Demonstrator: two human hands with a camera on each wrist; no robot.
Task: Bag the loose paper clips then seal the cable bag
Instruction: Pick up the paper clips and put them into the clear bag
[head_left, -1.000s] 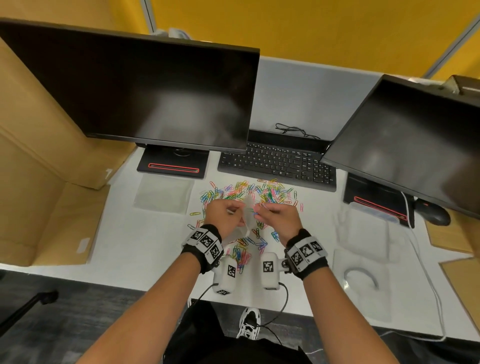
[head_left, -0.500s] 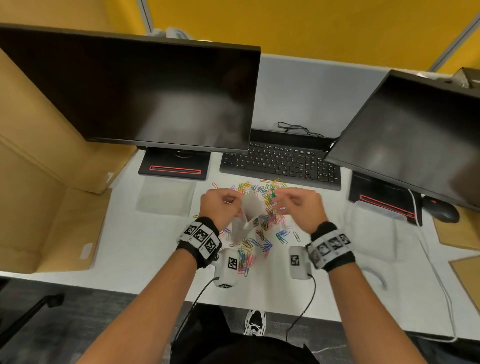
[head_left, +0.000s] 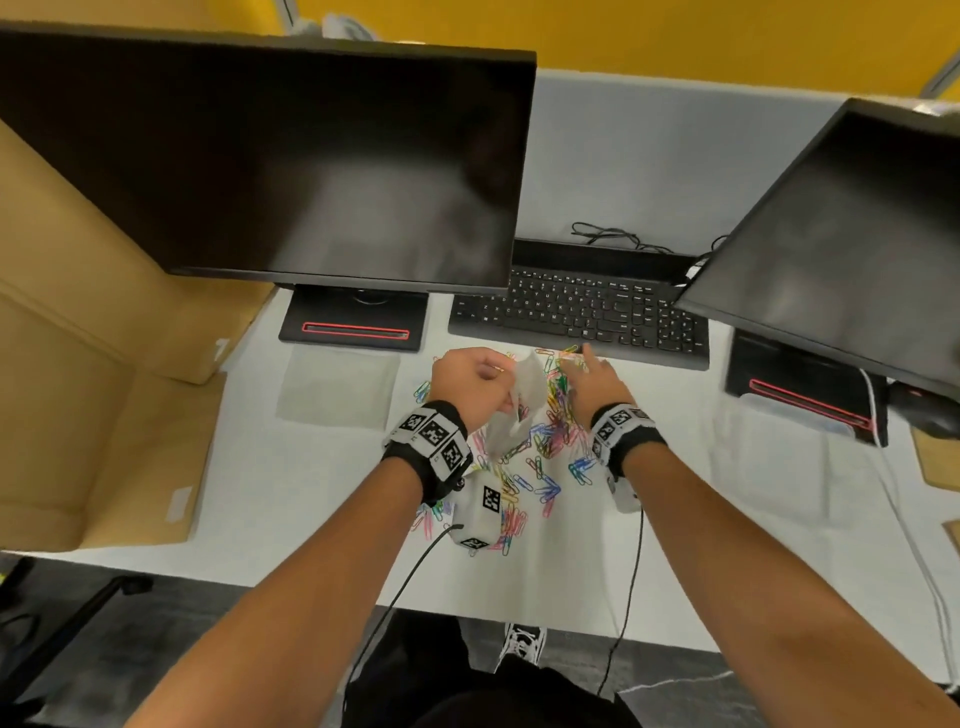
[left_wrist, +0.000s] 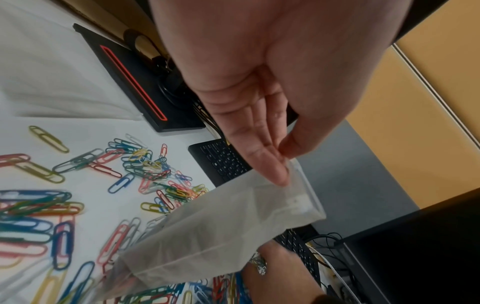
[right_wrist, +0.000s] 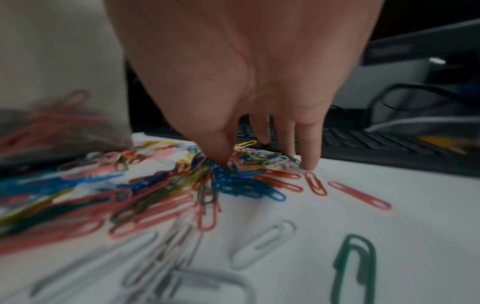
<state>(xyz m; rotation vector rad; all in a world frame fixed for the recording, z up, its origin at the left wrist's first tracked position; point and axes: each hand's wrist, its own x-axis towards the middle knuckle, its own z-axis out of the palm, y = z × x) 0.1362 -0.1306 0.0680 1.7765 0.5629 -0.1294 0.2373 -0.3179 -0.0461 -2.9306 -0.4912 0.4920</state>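
Paper clips (head_left: 545, 447) lie scattered mid-tabletop (head_left: 291, 483), just before the keyboard (head_left: 579, 312). Left hand (head_left: 467, 382) pinches the clear bag (left_wrist: 221, 226) by its top edge, hanging over the pile. Right hand (head_left: 589, 382) reaches down, thumb and fingers (right_wrist: 309, 144) pinching into the clips.

Both forearms extend forward, side by side, each with a marker-printed band at the wrist. The left hand (head_left: 470, 383) is raised, thumb and straight fingers (left_wrist: 270, 164) pinching the clear bag (left_wrist: 221, 232) by its top edge. The right hand (head_left: 589, 384) points downward, fingertips (right_wrist: 309, 162) lowered onto the paper clips (right_wrist: 228, 181), thumb and forefinger closing together.
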